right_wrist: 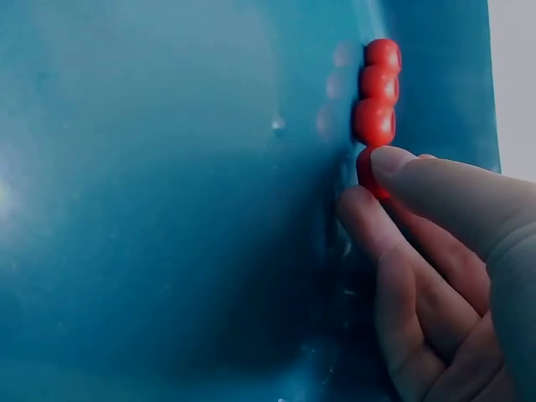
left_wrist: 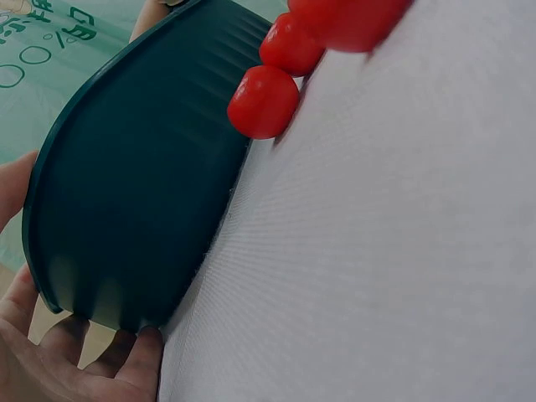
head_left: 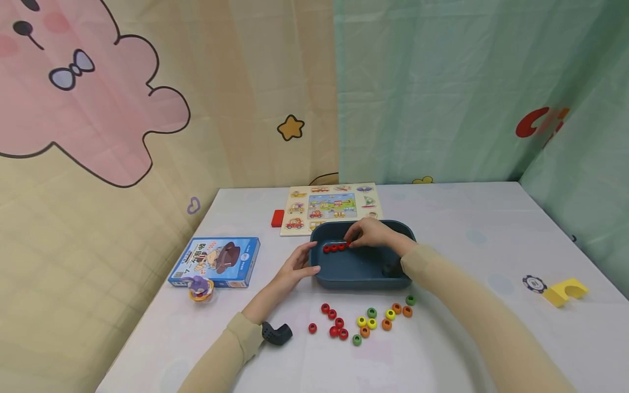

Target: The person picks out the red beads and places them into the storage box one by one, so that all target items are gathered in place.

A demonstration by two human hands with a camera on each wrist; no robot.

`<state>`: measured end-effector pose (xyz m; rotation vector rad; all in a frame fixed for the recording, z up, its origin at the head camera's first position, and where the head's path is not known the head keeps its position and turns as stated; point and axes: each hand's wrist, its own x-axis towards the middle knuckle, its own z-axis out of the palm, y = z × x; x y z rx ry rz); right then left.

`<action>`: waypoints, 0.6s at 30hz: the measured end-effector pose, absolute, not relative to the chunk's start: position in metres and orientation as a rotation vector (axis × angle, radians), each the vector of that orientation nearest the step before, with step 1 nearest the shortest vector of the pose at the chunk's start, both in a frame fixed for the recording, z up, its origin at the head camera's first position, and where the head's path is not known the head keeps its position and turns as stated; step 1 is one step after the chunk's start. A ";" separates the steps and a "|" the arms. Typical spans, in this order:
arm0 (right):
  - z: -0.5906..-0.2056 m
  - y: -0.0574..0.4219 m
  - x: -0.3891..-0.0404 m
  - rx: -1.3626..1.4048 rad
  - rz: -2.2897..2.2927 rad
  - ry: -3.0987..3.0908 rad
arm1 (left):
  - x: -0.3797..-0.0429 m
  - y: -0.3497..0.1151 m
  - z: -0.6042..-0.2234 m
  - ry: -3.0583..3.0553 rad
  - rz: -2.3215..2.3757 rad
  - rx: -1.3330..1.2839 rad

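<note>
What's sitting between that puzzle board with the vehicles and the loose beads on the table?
A dark blue tray: the head view shows it between the puzzle board and the loose beads, with the right hand and some red beads inside.

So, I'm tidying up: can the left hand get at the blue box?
Probably yes: nothing visible stands between the left hand and the blue box, but that hand must release the tray.
</note>
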<state>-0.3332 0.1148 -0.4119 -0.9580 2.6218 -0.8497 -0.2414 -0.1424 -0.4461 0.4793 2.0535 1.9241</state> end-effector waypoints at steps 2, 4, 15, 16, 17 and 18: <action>-0.413 0.115 -0.333 -0.965 -0.821 2.624 | -0.241 -0.142 -0.448 2.055 1.941 0.470; -0.414 0.114 -0.333 -0.967 -0.803 2.625 | -0.242 -0.142 -0.450 2.064 1.951 0.466; -0.413 0.114 -0.335 -0.940 -0.812 2.601 | -0.243 -0.143 -0.452 2.085 1.953 0.489; -0.411 0.115 -0.334 -0.945 -0.796 2.610 | -0.243 -0.142 -0.452 2.085 1.953 0.488; -0.409 0.116 -0.334 -0.954 -0.782 2.618 | -0.243 -0.142 -0.452 2.086 1.952 0.480; -0.406 0.117 -0.333 -0.959 -0.777 2.625 | -0.243 -0.142 -0.452 2.083 1.953 0.478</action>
